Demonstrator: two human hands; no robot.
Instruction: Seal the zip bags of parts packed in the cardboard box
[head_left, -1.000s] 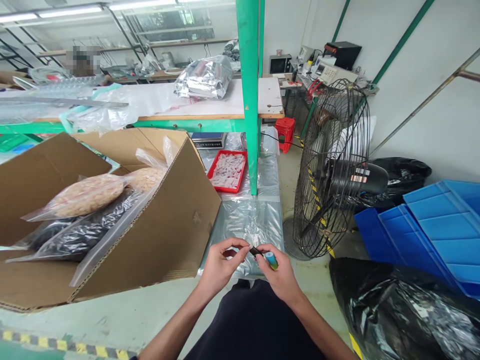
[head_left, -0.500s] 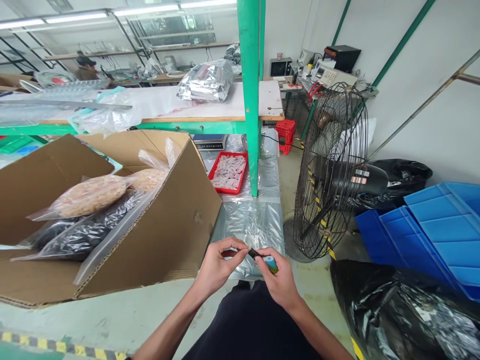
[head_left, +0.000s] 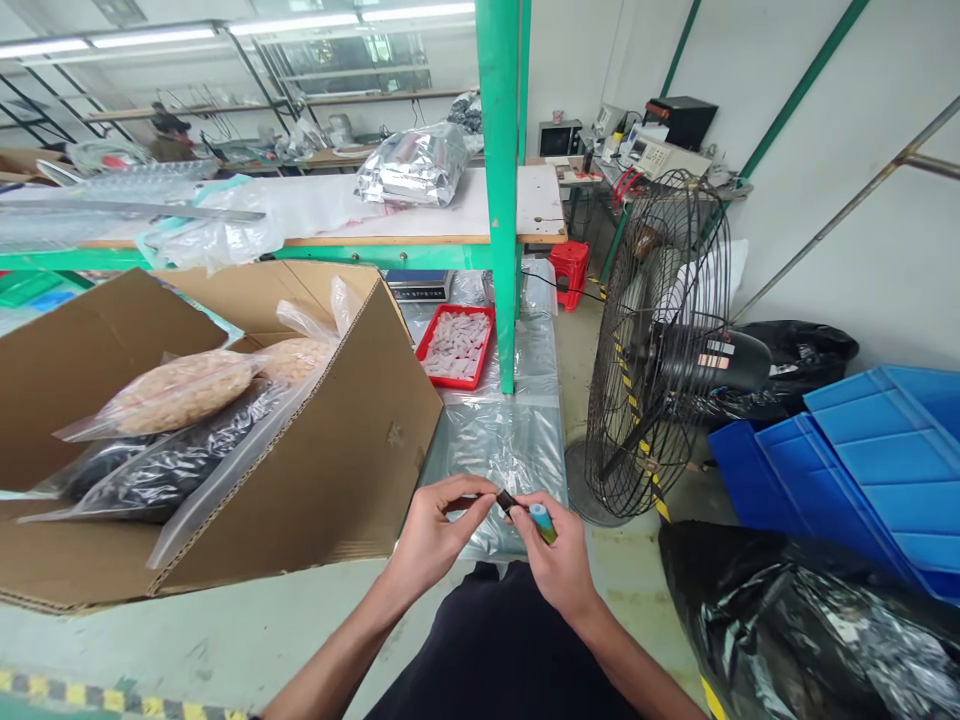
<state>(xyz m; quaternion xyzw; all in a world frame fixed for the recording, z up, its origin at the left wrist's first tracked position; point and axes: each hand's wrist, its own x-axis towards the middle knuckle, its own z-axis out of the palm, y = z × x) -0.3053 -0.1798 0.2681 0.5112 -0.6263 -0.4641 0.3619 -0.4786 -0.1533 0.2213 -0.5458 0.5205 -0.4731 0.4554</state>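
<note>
My right hand (head_left: 559,560) grips a small blue-green cylinder (head_left: 542,521) with a dark tip (head_left: 506,500). The thumb and forefinger of my left hand (head_left: 435,530) pinch that dark tip from the left. Both hands are held together above my lap, just in front of a clear plastic sheet (head_left: 499,450) that covers the low table. A red tray (head_left: 456,345) of small pale pieces lies farther back on that sheet.
A big open cardboard box (head_left: 330,450) with bags of tan and black parts stands at the left. A green post (head_left: 501,190) rises behind the tray. A standing fan (head_left: 664,340) is at the right, with blue crates (head_left: 862,460) and black bags (head_left: 810,620) beyond.
The hands have stayed together on the small cylinder, with the fingers of my left hand shifting slightly on its dark tip. The view has shifted a little.
</note>
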